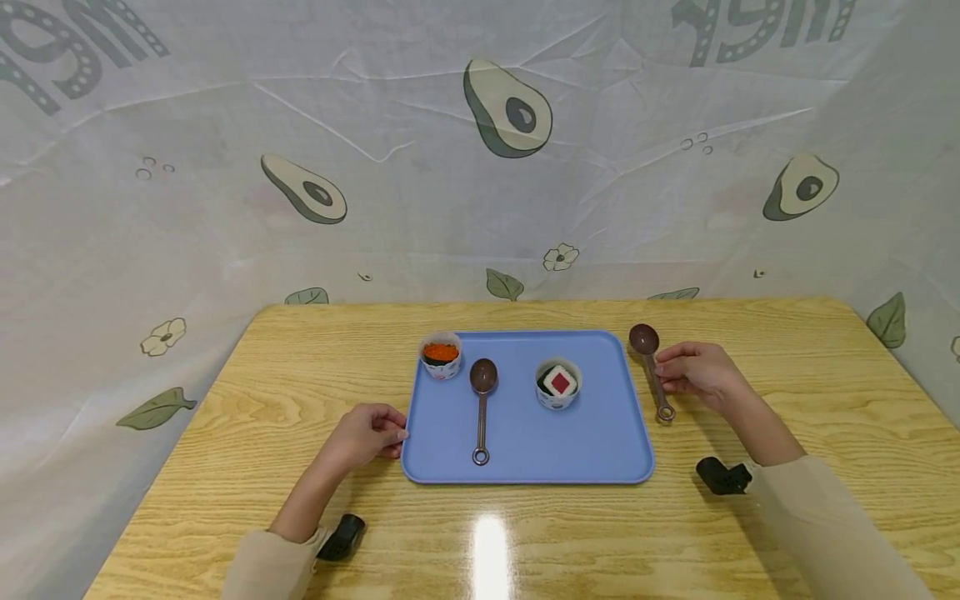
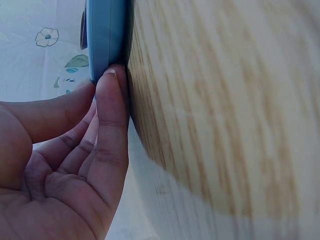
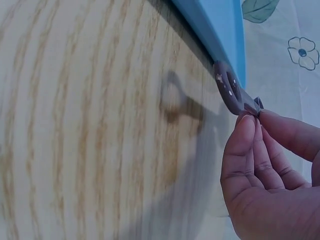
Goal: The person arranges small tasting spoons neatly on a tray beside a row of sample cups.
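My left hand [image 1: 367,433] pinches the left rim of a blue tray [image 1: 525,460]; thumb and forefinger [image 2: 112,105] meet at its edge in the left wrist view. To the tray's right, my right hand [image 1: 697,371] pinches the handle of a brown spoon [image 1: 643,338]. In the right wrist view that spoon's ring end [image 3: 229,87] stands off the table, its shadow falling apart from it. A second brown spoon [image 1: 483,377] lies on the tray. Left of it is a paper cup [image 1: 441,370] with orange-topped sushi; right of it, another cup [image 1: 557,401] holds white sushi with a red centre.
A wood-grain table [image 1: 315,358] carries the tray. Behind it hangs a pale cloth [image 1: 405,208] printed with avocados and leaves. Black wrist devices sit near both sleeves, the left one [image 1: 342,537] and the right one [image 1: 723,477] close above the table.
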`<state>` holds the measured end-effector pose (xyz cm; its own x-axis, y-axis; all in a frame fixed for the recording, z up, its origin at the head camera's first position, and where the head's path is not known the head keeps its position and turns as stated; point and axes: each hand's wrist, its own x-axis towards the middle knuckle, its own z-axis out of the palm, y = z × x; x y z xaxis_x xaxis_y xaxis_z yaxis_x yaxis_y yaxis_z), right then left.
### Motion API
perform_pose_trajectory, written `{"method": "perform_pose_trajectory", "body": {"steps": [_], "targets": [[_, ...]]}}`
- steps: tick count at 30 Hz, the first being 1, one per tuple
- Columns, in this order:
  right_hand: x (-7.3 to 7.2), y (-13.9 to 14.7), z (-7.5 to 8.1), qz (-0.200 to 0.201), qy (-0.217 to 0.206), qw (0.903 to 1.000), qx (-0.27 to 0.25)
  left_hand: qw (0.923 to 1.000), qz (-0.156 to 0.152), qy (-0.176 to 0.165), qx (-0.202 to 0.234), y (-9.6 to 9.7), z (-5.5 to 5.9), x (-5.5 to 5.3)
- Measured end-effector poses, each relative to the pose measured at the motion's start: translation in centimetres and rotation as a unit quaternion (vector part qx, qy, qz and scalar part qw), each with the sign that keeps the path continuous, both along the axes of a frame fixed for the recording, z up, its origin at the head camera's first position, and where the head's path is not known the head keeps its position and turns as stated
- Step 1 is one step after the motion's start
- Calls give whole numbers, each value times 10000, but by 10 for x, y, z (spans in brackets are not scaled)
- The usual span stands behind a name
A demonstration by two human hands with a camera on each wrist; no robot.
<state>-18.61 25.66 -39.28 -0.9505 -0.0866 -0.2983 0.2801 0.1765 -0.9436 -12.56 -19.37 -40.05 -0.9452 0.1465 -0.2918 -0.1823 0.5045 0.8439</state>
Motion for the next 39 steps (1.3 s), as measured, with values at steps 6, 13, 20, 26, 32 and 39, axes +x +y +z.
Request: {"method": "perform_pose_trajectory", "body": {"steps": [6, 13, 20, 26, 32, 39], "targets": [[1, -4, 7, 80, 82, 9999, -33, 10000, -23, -23, -16, 0, 1, -1], [2, -9, 13, 201, 97, 9997, -109, 10000, 2, -14, 42, -1, 1, -2], [3, -15, 16, 303, 118, 9994, -96, 9999, 24, -83, 57, 0, 2, -2], [5, -20, 17, 300, 96, 9994, -158, 9999, 24, -101, 26, 0, 4, -1], [6, -26, 18, 307, 83, 9995, -84, 10000, 9, -99, 11, 0, 5, -1], [6, -32, 16, 306, 98, 9993, -202, 9999, 30, -111, 15, 0, 4, -1]]}}
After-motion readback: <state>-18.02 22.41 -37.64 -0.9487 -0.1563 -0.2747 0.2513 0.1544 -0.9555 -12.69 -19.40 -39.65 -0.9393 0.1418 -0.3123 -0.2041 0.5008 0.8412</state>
